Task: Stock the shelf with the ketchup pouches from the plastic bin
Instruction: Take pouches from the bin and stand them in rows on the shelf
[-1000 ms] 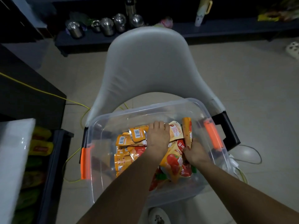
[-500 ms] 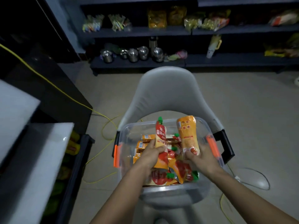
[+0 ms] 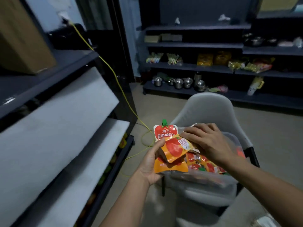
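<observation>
Change: Both hands have risen from the plastic bin (image 3: pixel 205 178) toward its left since half a second ago; we find the two pouches then held apart now brought together, and the view turned onto the near shelf (image 3: pixel 57 122).
Left hand (image 3: pixel 150 164): thumb pressed on the front of the held stack (image 3: pixel 170 167), palm cupping its left edge, gripping it; the fingers behind are hidden.
Right hand (image 3: pixel 209 142): palm down, fingers (image 3: pixel 191 131) lightly bent over the stack's upper right edge; thumb hidden, so we cannot tell whether it pinches or only rests.
Held stack: between the hands, over the bin's left edge; red pouch (image 3: pixel 165 132) with green cap behind, orange pouch (image 3: pixel 174 149) tilted across it, more orange below; count uncertain.
Loose pouches (image 3: pixel 198 161): in the bin, partly covered by the right forearm.
Bin: on the grey chair (image 3: pixel 208 108); clear walls blurred.
Near shelf: at left, white-faced tiers, motion-blurred; yellow packs (image 3: pixel 123 141) on the bottom tier, unidentifiable.
Writing: white characters 番茄沙 on the red pouch, the rest covered; oval mark above unreadable; orange pouch's white print panel too small to read.
</observation>
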